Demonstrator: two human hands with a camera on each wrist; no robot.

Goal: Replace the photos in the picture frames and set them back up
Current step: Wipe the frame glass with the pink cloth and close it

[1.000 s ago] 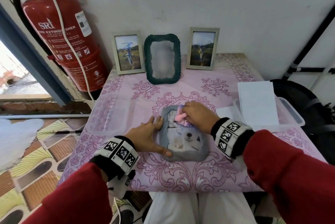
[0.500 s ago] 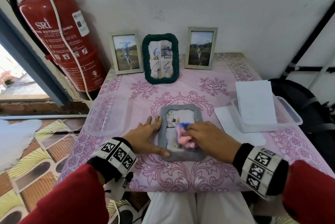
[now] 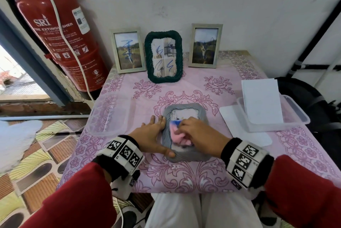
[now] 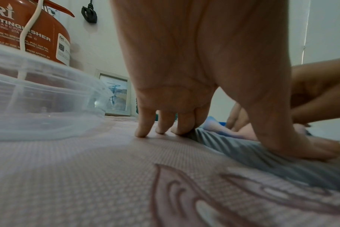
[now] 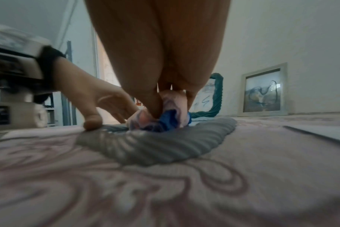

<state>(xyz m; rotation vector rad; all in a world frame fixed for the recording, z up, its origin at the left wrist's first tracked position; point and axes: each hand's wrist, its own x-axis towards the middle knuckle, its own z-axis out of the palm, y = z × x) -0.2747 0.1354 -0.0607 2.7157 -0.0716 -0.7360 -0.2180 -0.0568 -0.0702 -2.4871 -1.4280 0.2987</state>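
A grey ribbed picture frame [image 3: 184, 108] lies flat at the table's centre, photo side up. My left hand [image 3: 162, 135] lies flat against its left edge, fingers straight, with the thumb [image 4: 301, 147] pressed on the near left corner. My right hand [image 3: 199, 133] grips a bunched pink and blue cloth [image 3: 178, 134] and presses it onto the glass. The cloth [image 5: 165, 121] sits under the right fingertips on the grey frame [image 5: 165, 145]. At the back stand a silver frame [image 3: 127, 50], a green rope frame [image 3: 163, 56] and a second silver frame [image 3: 204, 46].
A red fire extinguisher [image 3: 60, 34] with a white cord stands left of the table. A clear plastic container [image 3: 108, 115] sits left of my hands. Another clear container [image 3: 299, 119] at the right holds white sheets [image 3: 262, 102]. The wall runs close behind the standing frames.
My right hand has dragged the cloth from the grey frame's top edge down across the glass. The left hand has stayed on the frame's left edge.
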